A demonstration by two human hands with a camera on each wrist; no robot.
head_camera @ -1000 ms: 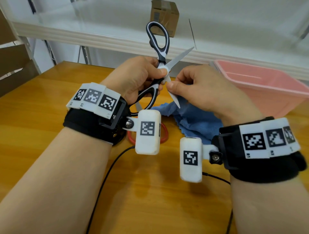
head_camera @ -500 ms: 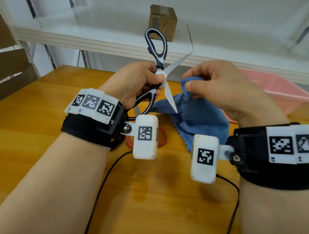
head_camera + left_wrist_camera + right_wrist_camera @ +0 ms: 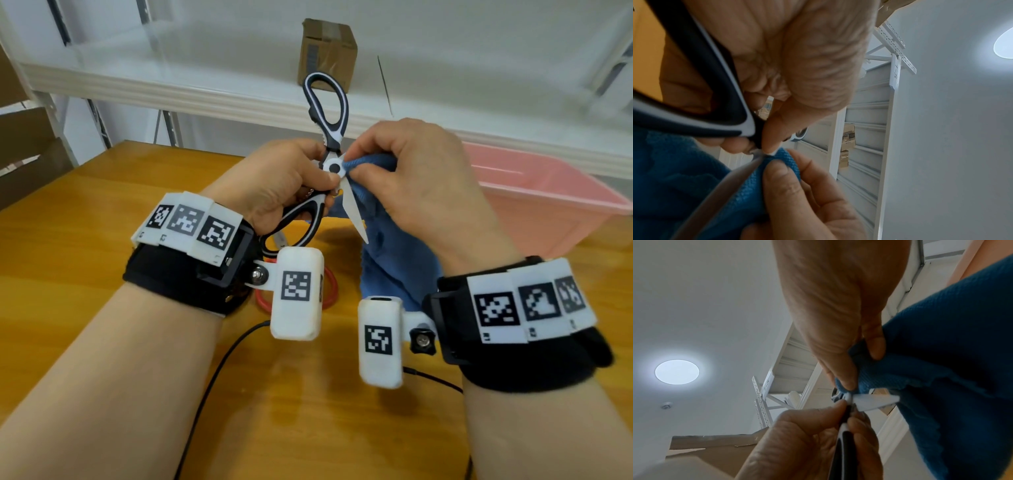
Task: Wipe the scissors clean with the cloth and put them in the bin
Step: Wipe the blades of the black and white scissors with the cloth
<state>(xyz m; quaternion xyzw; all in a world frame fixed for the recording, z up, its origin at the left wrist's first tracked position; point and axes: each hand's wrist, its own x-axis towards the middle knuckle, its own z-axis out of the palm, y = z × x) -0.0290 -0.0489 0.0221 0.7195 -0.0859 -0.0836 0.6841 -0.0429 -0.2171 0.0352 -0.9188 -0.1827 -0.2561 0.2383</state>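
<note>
Over the table, her left hand (image 3: pixel 287 185) gripped the splayed scissors (image 3: pixel 334 171) while her right hand (image 3: pixel 414 178) pinched the cloth (image 3: pixel 397 260) at the pivot, where a slip could nick fingers.

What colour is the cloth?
The cloth is blue; the head view shows it best.

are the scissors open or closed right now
Open: on the scissors, one handle loop points up and the other sits low in the left hand, with a bare blade angled down.
</note>
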